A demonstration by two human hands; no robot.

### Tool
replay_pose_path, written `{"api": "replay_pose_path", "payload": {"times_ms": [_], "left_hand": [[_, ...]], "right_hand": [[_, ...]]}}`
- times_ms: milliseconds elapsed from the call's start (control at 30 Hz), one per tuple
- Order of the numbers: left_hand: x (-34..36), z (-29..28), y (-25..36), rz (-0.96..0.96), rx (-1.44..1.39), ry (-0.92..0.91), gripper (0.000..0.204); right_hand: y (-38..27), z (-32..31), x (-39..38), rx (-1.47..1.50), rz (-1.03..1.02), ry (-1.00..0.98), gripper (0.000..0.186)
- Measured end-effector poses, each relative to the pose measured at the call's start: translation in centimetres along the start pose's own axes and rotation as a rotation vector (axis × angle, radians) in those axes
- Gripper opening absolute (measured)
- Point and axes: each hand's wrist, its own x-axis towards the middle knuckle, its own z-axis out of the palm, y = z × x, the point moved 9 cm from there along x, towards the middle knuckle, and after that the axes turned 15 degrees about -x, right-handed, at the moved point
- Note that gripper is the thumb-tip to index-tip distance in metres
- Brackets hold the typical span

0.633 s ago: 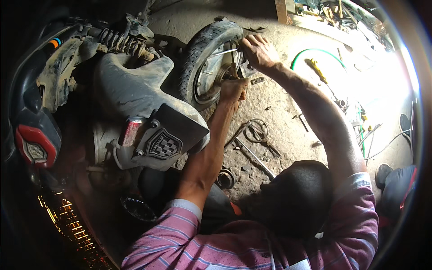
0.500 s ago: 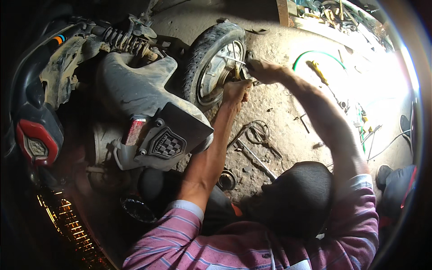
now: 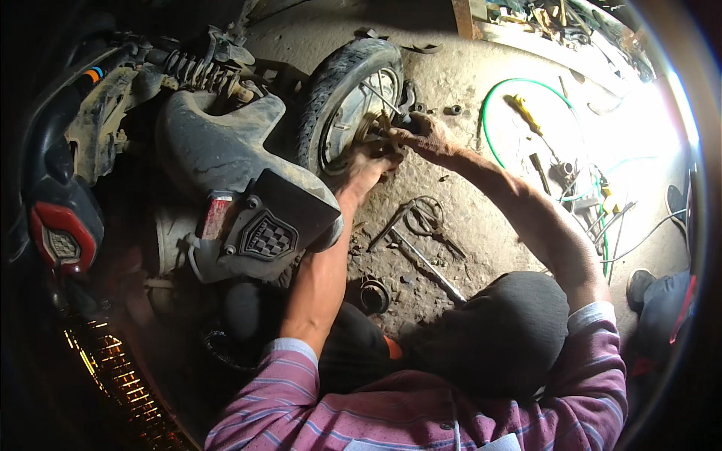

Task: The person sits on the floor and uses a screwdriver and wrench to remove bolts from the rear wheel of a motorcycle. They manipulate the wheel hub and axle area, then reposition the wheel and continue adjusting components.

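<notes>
at the left side, a lamp with red rim point(image 3: 64, 237) is on a dark motorcycle part, and farther from it there is a dusty coil spring point(image 3: 199, 69); to the right of these comes a grey dusty panel point(image 3: 218, 146), which carries a red reflector point(image 3: 216, 218) and a dark plate point(image 3: 297, 207) with a chequered shield on its near part

right of the panel and far from the shirt, the wheel point(image 3: 346, 120) stands upright, a little tilted, with its tread to the left and its hub side to the right; the left hand point(image 3: 368, 169) is at the near side of the hub, fingers bent, but it is blurred and i cannot tell if it grips something

a thin metal rod point(image 3: 381, 98) slants over the side of the wheel toward the right hand point(image 3: 425, 139); this hand is just right of the hub, fingers curled close to a dark part, and i cannot tell exactly what they grip

nearer on the rough ground point(image 3: 470, 195) lie, from left to right, a dark round ring point(image 3: 374, 296), a loop of wire point(image 3: 426, 216) and a long metal bar point(image 3: 429, 264)

farther right there is a green cable point(image 3: 485, 124) in a curve around a yellow-handled tool point(image 3: 529, 114), and in the far right corner a heap of tools and parts point(image 3: 560, 19)
</notes>
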Motion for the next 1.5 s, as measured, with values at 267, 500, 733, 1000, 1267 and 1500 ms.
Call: {"api": "replay_pose_path", "payload": {"times_ms": [267,500,733,1000,1267,1500], "left_hand": [[-10.6,-10.1,2.9,0.394,0.497,0.48,0.043],[-11.2,-11.8,5.3,0.377,0.635,0.599,0.053],[-9.5,-10.8,10.5,0.462,0.673,0.639,0.065],[-7.0,-8.9,13.8,0.631,0.788,0.797,0.078],[-7.2,-6.1,16.2,1.105,1.03,0.527,0.097],[-5.7,-7.1,14.8,0.716,0.744,0.664,0.115]], "right_hand": [[1.1,0.6,0.8,0.001,0.071,-0.002,0.058],[2.4,0.3,1.3,-0.093,0.121,-0.034,0.063],[1.4,-3.1,-2.8,-0.155,0.058,0.082,0.051],[-3.3,-8.5,-8.2,-0.003,-0.146,0.196,0.028],[-13.5,-14.4,-7.3,-0.612,-0.598,0.148,0.024],[-18.7,-13.6,-2.2,-0.883,-0.383,-0.043,0.025]]}}
